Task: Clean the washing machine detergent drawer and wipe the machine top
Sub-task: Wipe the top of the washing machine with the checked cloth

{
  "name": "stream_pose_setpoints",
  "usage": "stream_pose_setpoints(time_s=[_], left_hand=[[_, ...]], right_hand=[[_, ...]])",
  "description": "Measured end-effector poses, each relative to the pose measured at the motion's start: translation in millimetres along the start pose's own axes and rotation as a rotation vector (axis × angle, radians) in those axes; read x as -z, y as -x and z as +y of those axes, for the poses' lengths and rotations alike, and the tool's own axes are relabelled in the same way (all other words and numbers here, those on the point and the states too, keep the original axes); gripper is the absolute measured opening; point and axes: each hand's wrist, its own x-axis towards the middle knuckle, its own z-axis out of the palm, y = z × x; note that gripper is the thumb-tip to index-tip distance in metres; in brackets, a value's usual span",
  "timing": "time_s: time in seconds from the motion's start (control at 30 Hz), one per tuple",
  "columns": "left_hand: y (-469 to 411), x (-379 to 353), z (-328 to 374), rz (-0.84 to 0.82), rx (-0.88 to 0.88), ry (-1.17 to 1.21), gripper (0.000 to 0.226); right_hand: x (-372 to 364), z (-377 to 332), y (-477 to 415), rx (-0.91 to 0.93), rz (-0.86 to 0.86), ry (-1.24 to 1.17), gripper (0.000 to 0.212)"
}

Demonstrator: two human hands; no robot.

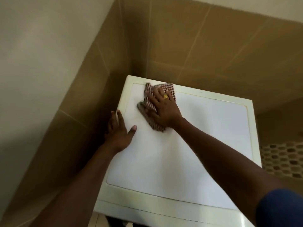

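White and smooth, the washing machine top (180,153) stretches before us; our left hand (118,133) rests with fingers relaxed on its left edge, bracing. Farther on, our right hand (164,110) presses flat, fingers spread, on a checked cloth (148,90) at the far-left corner. Even pressure and overlapping strokes toward the tiled wall (196,46) should serve best.

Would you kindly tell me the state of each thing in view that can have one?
cloth: crumpled, lying on the top near its far left corner, under the right hand.
right hand: fingers spread, pressing the cloth.
left hand: fingers straight, resting at the top's left edge.
top: white, nothing on it but cloth and hands.
ring: worn on a right-hand finger.
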Motion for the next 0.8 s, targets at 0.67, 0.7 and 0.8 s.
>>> stream_pose_setpoints(time_s=[0.67,0.7,0.8], left_hand=[[-1,18,7,-0.033,0.083,0.209,0.109],[0,18,6,-0.028,0.078,0.224,0.11],[-1,17,5,-0.023,0.081,0.288,0.112]], right_hand=[[0,-77,-83,-0.169,0.018,0.007,0.077],[0,-95,-77,-0.165,-0.008,0.001,0.079],[-2,-111,-15,0.125,-0.083,0.037,0.076]])
